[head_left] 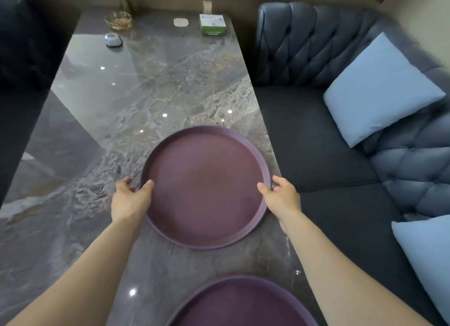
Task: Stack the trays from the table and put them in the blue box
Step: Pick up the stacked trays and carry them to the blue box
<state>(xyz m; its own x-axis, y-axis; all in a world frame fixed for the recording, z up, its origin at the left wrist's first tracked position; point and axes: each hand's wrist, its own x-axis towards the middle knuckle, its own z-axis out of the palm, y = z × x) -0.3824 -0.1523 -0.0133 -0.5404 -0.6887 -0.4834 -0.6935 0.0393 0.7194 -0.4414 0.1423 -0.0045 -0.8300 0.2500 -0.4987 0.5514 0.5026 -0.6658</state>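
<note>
A round purple tray lies on the marble table, near its right edge. My left hand holds the tray's left rim, thumb over the edge and fingers at its outer side. On the opposite rim, my right hand grips the same way. A second purple tray sits closer to me at the bottom of the view, partly cut off. No blue box is in view.
At the table's far end stand a green tissue box, a glass ashtray, a small grey bowl-like object and a white coaster. A dark tufted sofa with light blue cushions runs along the right.
</note>
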